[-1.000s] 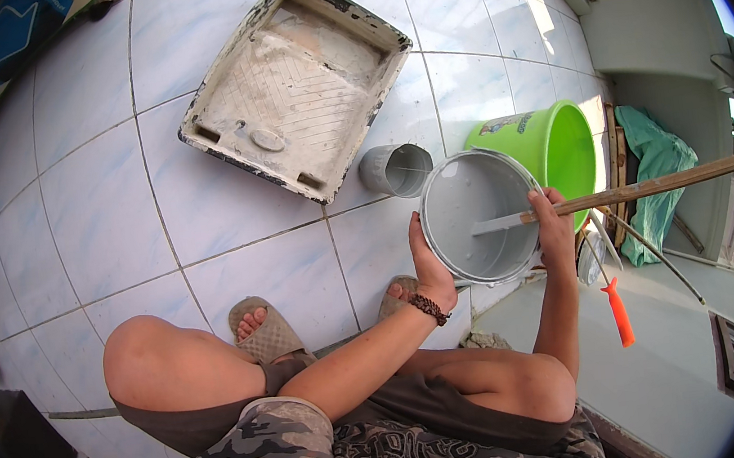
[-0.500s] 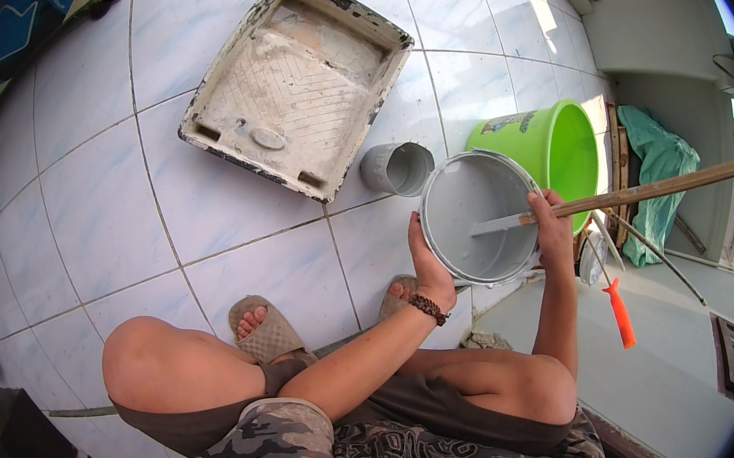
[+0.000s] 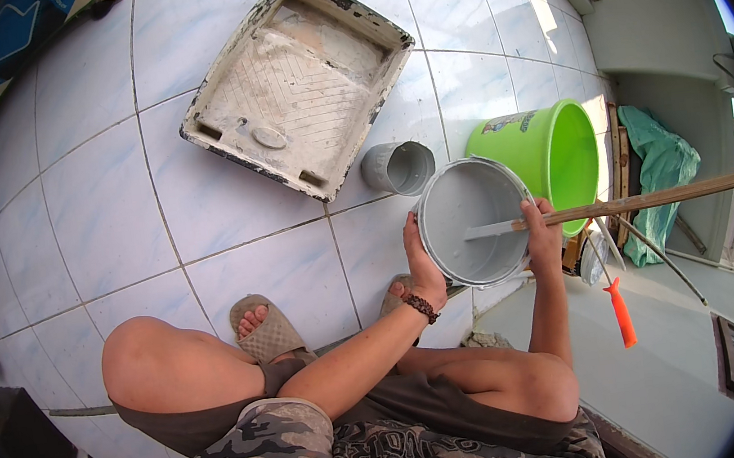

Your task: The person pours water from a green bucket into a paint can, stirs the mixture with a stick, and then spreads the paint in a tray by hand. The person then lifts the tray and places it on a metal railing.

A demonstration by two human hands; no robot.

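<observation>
A grey paint bucket (image 3: 458, 191) is held up between both hands, its open mouth showing grey paint smeared over the inner wall and bottom. My left hand (image 3: 426, 267) grips its left side, fingers mostly hidden beneath. At the right rim, my right hand (image 3: 546, 245) is closed with the thumb up beside a long wooden stick (image 3: 644, 201). The stick's grey-coated end lies inside the bucket and the shaft crosses the rim to the right. Just beyond the bucket, a small grey cup (image 3: 383, 169) sits on the tiles.
A paint-crusted roller tray (image 3: 278, 85) lies on the tiled floor (image 3: 101, 196) ahead. The bright green bucket (image 3: 515, 135) stands close on the right. An orange-handled roller (image 3: 619, 313), another rod (image 3: 665, 258) and a teal sheet (image 3: 652, 151) are farther right.
The paint bucket has shifted slightly left and toward me, both hands moving with it. The stick has swung a little lower at its outer end.
</observation>
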